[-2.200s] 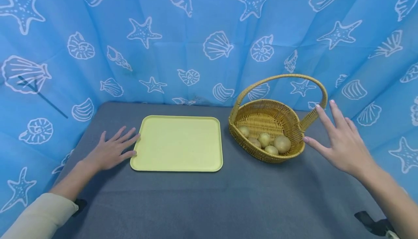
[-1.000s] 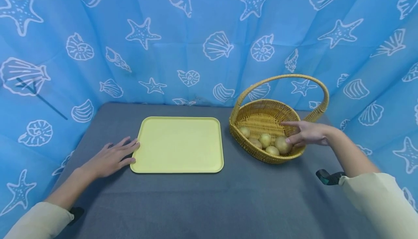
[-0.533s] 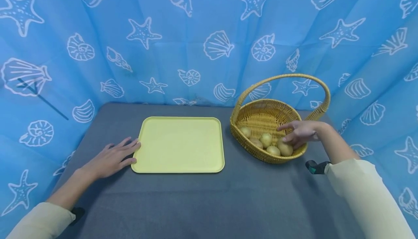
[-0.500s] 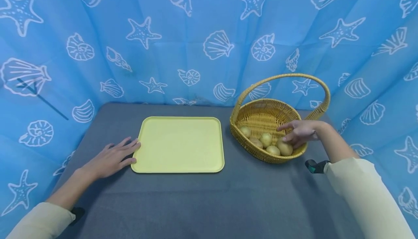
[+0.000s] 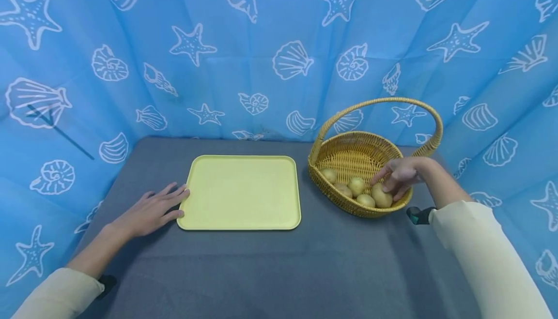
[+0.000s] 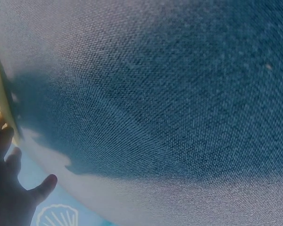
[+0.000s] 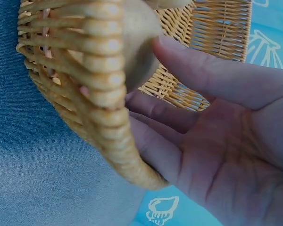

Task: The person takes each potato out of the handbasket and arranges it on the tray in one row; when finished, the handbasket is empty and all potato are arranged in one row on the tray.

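Observation:
A wicker basket (image 5: 322,190) with a tall arched handle stands at the right of the table, several round potatoes (image 5: 356,186) lying along its front side. My right hand (image 5: 403,171) reaches over the basket's right rim and grips the largest potato (image 5: 381,196). In the right wrist view the thumb presses that potato (image 7: 140,40) while the other fingers curl down behind it, partly hidden by the woven rim (image 7: 106,89). At the left, my left hand (image 5: 150,212) has its fingers spread, fingertips on the left edge of a yellow tray (image 5: 240,193) with nothing on it.
A dark grey cloth (image 5: 244,275) covers the table. Behind and to both sides hangs a blue curtain (image 5: 244,43) with white shells and starfish. The basket handle (image 5: 383,100) arches above the potatoes, behind the right hand.
My right hand came from outside the basket's right side, over the rim and down to the largest potato, its thumb and fingers closing on it. The left hand settled on the tray's edge.

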Tool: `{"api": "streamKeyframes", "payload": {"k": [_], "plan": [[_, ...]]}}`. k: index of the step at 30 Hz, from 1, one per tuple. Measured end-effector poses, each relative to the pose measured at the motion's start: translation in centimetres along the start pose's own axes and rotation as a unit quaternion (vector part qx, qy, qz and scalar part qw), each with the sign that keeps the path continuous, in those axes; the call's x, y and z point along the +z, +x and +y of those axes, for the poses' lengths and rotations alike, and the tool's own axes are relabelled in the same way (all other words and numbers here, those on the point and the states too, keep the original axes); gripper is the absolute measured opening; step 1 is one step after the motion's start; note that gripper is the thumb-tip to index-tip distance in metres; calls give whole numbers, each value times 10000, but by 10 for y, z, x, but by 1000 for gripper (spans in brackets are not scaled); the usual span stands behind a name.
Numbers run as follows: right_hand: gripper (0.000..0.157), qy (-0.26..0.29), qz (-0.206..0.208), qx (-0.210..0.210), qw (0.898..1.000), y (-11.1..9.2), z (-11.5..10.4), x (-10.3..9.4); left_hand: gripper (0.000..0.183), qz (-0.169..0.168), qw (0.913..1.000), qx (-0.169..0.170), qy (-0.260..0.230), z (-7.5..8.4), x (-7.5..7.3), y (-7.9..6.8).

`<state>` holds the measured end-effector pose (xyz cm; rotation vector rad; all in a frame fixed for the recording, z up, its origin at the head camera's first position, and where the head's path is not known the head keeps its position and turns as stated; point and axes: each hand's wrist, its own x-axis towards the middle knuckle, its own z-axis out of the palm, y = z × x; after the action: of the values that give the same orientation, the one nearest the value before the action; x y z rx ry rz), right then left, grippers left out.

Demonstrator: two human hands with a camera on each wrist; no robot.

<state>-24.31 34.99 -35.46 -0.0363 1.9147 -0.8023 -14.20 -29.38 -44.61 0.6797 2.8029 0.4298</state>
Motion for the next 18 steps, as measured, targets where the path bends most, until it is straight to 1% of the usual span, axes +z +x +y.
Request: {"api": "streamKeyframes", "payload": {"k": [7, 11, 15, 18], "plan": [[44, -400, 42, -18, 9992, 1, -4, 0, 67, 16, 10000, 23, -54, 3, 0, -1], [44, -525, 42, -153, 9985, 0, -4, 0, 67, 11, 10000, 32, -73, 4, -1, -1], [42, -837, 63, -413, 9956, -2, -3, 1, 67, -3, 10000, 27, -92, 4, -1, -2], [40, -1107, 107, -708, 9913, -6, -1, 0, 67, 19, 10000, 35, -79, 3, 0, -2]]}}
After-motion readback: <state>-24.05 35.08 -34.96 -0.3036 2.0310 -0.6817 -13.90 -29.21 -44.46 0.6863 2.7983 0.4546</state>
